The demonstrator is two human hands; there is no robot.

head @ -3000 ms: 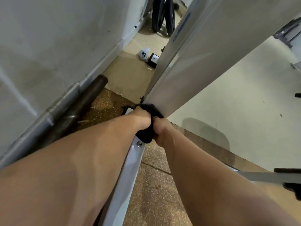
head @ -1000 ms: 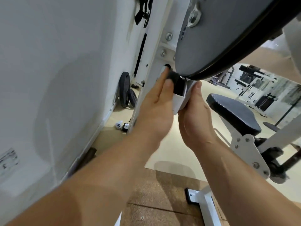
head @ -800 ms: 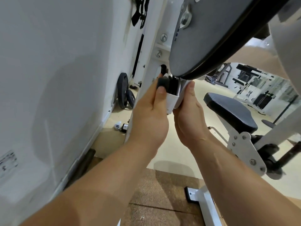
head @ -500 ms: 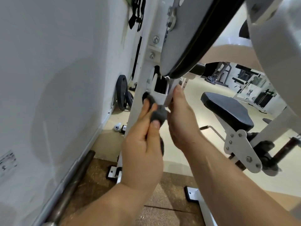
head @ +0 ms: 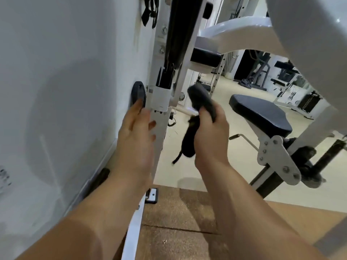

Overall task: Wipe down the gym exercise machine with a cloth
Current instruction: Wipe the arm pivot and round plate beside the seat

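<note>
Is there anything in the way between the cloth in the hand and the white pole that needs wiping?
Nothing visible is in the way. The right hand holds the dark cloth in open air just right of the white upright post. The left hand rests against the post's other side, its fingers across the front.
</note>
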